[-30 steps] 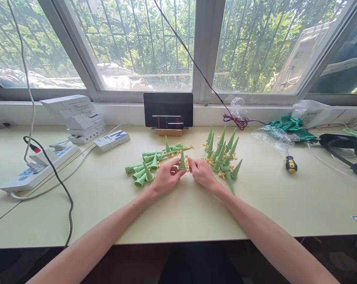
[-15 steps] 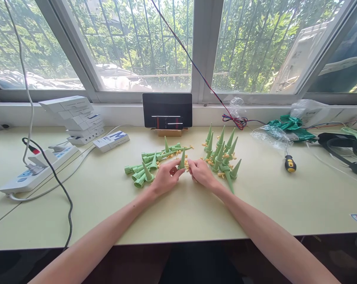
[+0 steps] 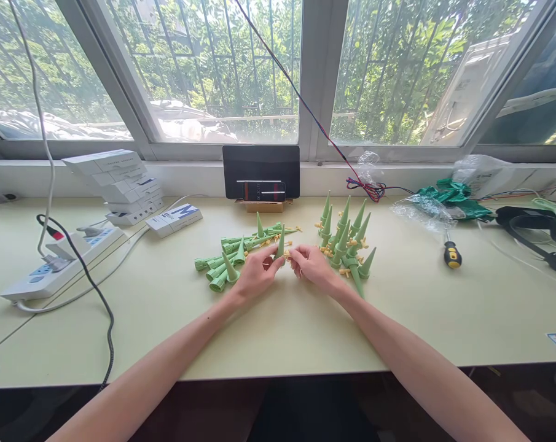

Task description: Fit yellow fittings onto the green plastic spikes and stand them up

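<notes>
A green plastic watering spike point(image 3: 281, 242) stands point up between the fingers of my left hand point(image 3: 258, 271), which is closed around its lower part. My right hand point(image 3: 311, 265) pinches a small yellow valve point(image 3: 287, 254) against the side of that spike; the fingertips partly hide it, so I cannot tell how far it is seated. Left of my left hand lie several green spikes and tubes point(image 3: 217, 267), with loose yellow valves among those further back. Just right of my right hand is a cluster of green spikes fitted with yellow valves point(image 3: 341, 245), most of them upright.
A tablet point(image 3: 261, 169) and a phone point(image 3: 263, 191) stand at the back by the window. White boxes point(image 3: 129, 187) and a power strip point(image 3: 66, 261) with cables are on the left. On the right are a screwdriver point(image 3: 452, 255), crumpled plastic point(image 3: 459, 199) and a black strap point(image 3: 536, 224).
The spike in my left hand has shifted slightly left and tilts a little less. My right hand has moved slightly left, bringing the yellow valve to the spike's side.
</notes>
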`<state>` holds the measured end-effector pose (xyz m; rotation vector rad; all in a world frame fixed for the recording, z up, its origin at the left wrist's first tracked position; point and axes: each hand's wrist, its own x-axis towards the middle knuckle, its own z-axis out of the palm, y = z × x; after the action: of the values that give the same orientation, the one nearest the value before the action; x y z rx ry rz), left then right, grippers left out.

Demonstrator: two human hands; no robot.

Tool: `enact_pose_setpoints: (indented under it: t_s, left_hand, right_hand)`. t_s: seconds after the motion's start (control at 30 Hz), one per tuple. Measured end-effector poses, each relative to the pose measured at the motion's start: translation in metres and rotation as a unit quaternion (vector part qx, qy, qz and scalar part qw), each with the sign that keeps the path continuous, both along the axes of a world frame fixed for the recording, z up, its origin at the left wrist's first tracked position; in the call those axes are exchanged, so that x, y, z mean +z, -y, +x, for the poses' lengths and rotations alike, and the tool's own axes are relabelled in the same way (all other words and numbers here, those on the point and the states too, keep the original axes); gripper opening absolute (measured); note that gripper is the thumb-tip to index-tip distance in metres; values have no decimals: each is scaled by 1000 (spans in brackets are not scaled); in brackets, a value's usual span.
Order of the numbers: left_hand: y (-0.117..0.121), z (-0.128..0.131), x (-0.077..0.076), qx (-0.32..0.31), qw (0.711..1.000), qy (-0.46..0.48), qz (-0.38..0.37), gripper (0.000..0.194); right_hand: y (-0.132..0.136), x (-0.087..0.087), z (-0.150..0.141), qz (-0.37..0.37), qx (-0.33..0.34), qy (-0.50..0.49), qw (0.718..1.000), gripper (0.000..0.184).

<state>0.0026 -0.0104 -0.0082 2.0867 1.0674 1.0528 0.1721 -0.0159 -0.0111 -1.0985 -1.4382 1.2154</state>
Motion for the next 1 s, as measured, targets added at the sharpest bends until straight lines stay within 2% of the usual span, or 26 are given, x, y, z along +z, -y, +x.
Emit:
enact_pose_setpoints:
  t_s: [0.2,0.57,0.83,1.0]
  left_hand:
    - [1,-2,0,-8,1000,-19,5,31]
    - [0,-5,1,-14,994,35,-98,35]
    - [2,-6,10,-17,994,46,-98,38]
    - [-1,-10,6,-20,982,75,-174,38]
  right_hand:
    - [2,-1,1,-26,2,-26,999,29]
    - [5,3,2,-19,13,-4,1000,30]
    - [4,2,3,43,18,49,998,29]
    - [2,-2,4,107,22,80,991,30]
